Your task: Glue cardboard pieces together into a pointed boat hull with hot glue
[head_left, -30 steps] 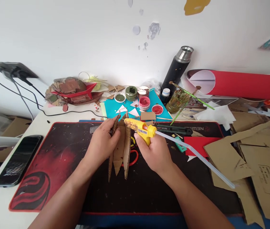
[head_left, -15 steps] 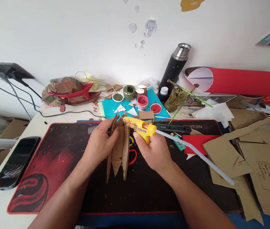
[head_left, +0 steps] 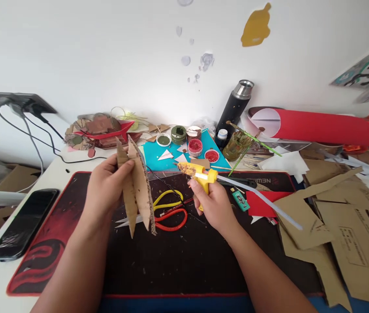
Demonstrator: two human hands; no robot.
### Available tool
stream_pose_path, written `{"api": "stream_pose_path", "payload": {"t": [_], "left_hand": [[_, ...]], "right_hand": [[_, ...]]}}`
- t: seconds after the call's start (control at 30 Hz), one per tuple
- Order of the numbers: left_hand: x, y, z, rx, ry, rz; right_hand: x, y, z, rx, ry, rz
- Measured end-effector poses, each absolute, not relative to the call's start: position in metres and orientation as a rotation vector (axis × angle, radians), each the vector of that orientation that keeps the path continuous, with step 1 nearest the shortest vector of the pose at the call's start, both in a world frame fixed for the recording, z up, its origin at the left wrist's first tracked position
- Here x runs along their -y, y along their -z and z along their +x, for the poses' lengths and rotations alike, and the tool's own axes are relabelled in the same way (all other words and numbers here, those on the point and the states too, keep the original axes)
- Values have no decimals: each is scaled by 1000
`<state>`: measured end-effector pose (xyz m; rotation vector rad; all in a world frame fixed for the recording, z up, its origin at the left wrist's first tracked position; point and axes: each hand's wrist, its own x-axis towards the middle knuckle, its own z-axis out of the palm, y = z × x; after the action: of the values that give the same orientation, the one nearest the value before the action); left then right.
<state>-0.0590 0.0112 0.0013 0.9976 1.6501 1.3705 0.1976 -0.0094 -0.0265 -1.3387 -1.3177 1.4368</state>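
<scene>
My left hand point(head_left: 104, 184) grips a pointed cardboard piece point(head_left: 141, 187) made of long strips joined lengthwise, held upright above the mat. Its thumb presses on the inner face near the top; the fingers behind are partly hidden. In my right hand point(head_left: 215, 202) is a yellow glue gun point(head_left: 197, 173), its stained nozzle aimed left toward the cardboard but apart from it. A long translucent glue stick point(head_left: 263, 198) sticks out of the gun's back. Between the hands lie scissors point(head_left: 171, 219) with one red and one yellow handle, their blades partly behind the cardboard.
A black mat point(head_left: 178, 269) covers the desk, with a phone point(head_left: 24, 224) at its left. Paint jars point(head_left: 195, 148) stand on blue card at the back, beside a flask point(head_left: 235, 104) and a brush jar point(head_left: 235, 145). Cardboard sheets point(head_left: 350, 243) are piled on the right.
My left hand has moved left with the cardboard piece, turning it and drawing it away from the nozzle. The scissors now show more fully. The glue gun stays in my right hand.
</scene>
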Motion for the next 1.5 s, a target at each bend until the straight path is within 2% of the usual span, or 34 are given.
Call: {"api": "stream_pose_path", "payload": {"t": [0.2, 0.4, 0.47, 0.57, 0.63, 0.7, 0.8, 0.97, 1.13, 1.5], "left_hand": [[-10, -8, -60, -1442, -1486, 841], [-5, 0, -52, -1330, -1332, 980], [-4, 1, -49, -1309, -1270, 1066], [-4, 1, -44, -1262, -1239, 1125], [-4, 1, -42, -1223, -1247, 1117], [-4, 2, -41, -1223, -1245, 1105], [-4, 4, -40, -1281, -1239, 1149], [-4, 10, -34, -1343, -1241, 1280], [-2, 12, -25, -1281, -1163, 1260], [3, 18, -16, -1419, -1053, 1396]], "right_hand": [[8, 38, 179, 1243, -1930, -1138], [4, 50, 165, 1443, -1957, -1214], [2, 46, 165, 1675, -1725, -1306], [4, 36, 169, 2081, -1139, -1401], [9, 29, 173, 2210, -956, -1425], [16, 25, 178, 2207, -906, -1460], [25, 21, 184, 2028, -965, -1461], [17, 18, 183, 1499, -1376, -1305], [-3, 18, 172, 1248, -1582, -1159], [-9, 25, 155, 1179, -1573, -1129]]}}
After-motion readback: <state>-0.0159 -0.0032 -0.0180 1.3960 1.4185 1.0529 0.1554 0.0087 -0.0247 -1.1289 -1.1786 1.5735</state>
